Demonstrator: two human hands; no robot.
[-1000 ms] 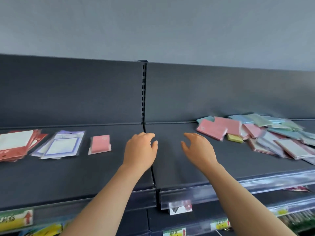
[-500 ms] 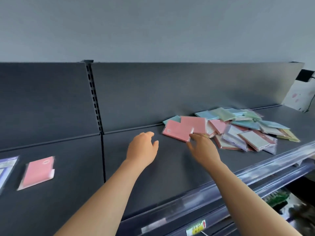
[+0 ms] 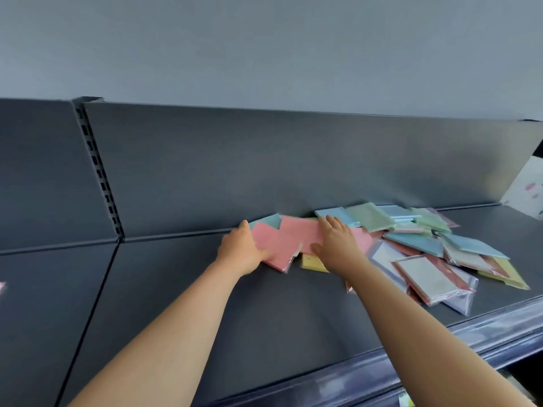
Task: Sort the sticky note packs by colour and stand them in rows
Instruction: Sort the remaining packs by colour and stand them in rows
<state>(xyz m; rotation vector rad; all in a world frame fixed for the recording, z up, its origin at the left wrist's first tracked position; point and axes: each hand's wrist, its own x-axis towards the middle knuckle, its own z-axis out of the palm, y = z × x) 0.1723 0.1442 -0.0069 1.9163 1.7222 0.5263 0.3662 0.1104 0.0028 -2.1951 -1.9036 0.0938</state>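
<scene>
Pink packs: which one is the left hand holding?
The front pink pack, leftmost of all: the left hand grips its left edge. The rear pink pack lies instead under the flat fingers of the right hand.

Shop: slotted gondola shelving (image 3: 264,304), price-label rail (image 3: 440,345).

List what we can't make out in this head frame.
Head view only:
- Left hand fingers: hidden behind the hand's back and the pink pack; grip unclear.
- Yellow pack: mostly covered by the pink pack and right hand.
- Pile: lower packs overlapped; counts per colour unknowable.
- Pale item: cut off by left edge.
- Pack print: blurred.
</scene>
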